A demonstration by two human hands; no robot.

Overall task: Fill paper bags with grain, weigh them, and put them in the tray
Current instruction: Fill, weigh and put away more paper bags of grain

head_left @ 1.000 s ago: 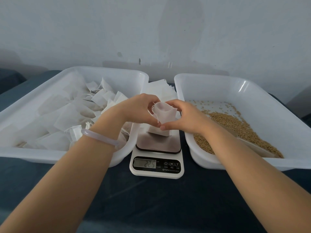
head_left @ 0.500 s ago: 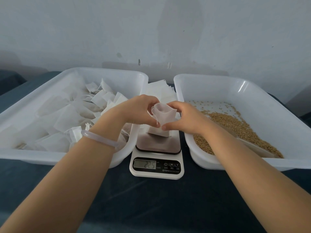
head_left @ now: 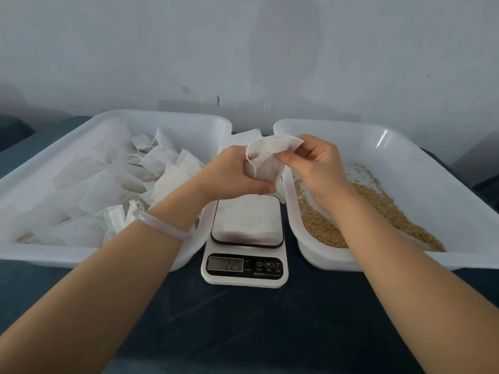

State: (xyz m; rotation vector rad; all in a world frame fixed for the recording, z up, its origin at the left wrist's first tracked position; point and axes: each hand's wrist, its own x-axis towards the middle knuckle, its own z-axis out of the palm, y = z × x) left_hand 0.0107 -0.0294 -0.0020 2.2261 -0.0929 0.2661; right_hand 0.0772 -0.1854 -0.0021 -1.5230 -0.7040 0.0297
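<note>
A small white paper bag with a drawstring is held above the kitchen scale. My left hand grips its bulging lower part from the left. My right hand pinches its upper flap from the right. The scale's pan carries a white square sheet, and its display shows digits. Brown grain lies in the white tray on the right. The white tray on the left holds several white paper bags.
A stack of flat white bags sits behind the scale, between the two trays. Everything stands on a dark blue cloth. A pale wall rises close behind the trays. A translucent bangle circles my left wrist.
The bag has tipped over, with its top flap now spread toward the right. My right hand has shifted from the bag's right side up to its flap.
</note>
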